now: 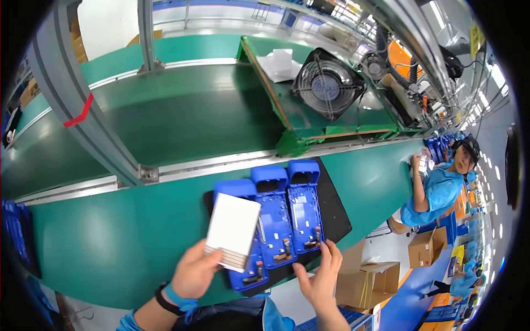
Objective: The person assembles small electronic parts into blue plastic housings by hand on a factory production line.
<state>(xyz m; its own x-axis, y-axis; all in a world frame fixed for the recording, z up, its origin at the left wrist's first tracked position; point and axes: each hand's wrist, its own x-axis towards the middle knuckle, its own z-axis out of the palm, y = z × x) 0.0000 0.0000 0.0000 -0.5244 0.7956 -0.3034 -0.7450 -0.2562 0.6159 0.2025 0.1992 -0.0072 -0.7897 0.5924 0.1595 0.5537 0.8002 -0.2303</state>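
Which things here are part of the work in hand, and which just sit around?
In hand:
- white card, held by the left hand
- three blue trays on a black mat, right hand at the rightmost one

Lying about:
- fan
- white paper
- cardboard boxes
- conveyor belt

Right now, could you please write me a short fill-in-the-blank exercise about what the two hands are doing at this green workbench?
1. The left hand holds a flat ____ card above the leftmost tray.
2. ____ blue trays lie side by side on the black mat.
3. The right hand touches the near end of the ____ tray.
4. A round black ____ sits on the raised green board beyond the belt.

Missing words: white; three; rightmost; fan
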